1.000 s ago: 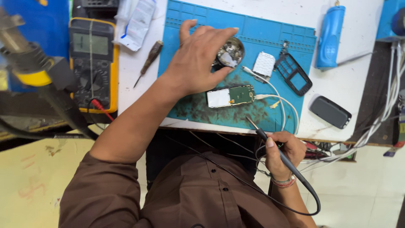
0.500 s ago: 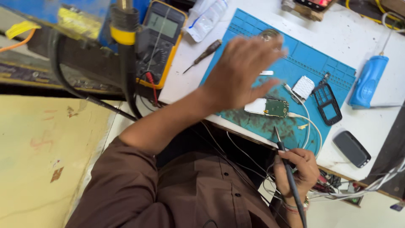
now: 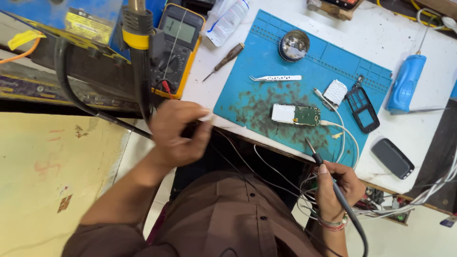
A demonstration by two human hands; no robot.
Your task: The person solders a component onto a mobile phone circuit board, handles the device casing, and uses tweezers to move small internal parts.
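Observation:
My left hand (image 3: 178,131) hovers at the near edge of the white table (image 3: 428,138), below a yellow multimeter (image 3: 176,47). Its fingers are pinched together, and a thin pale wire (image 3: 175,45) runs down across the meter to it. My right hand (image 3: 335,185) grips a black soldering iron (image 3: 328,173) like a pen. The iron's tip points at the near edge of the blue work mat (image 3: 304,71). A small green circuit board (image 3: 295,115) with a white part lies on the mat just beyond the tip, apart from it.
On the mat lie white tweezers (image 3: 276,77), a round metal tin (image 3: 294,45), a white keypad (image 3: 335,91) and a black phone frame (image 3: 362,108). Around it are a screwdriver (image 3: 223,61), a blue tool (image 3: 404,83) and a black cover (image 3: 392,158). A hot-air handle (image 3: 138,47) hangs at left.
My left hand has drawn back from above the mat to the table's near left edge and closed its fingers. The view has swung left. My right hand keeps the soldering iron.

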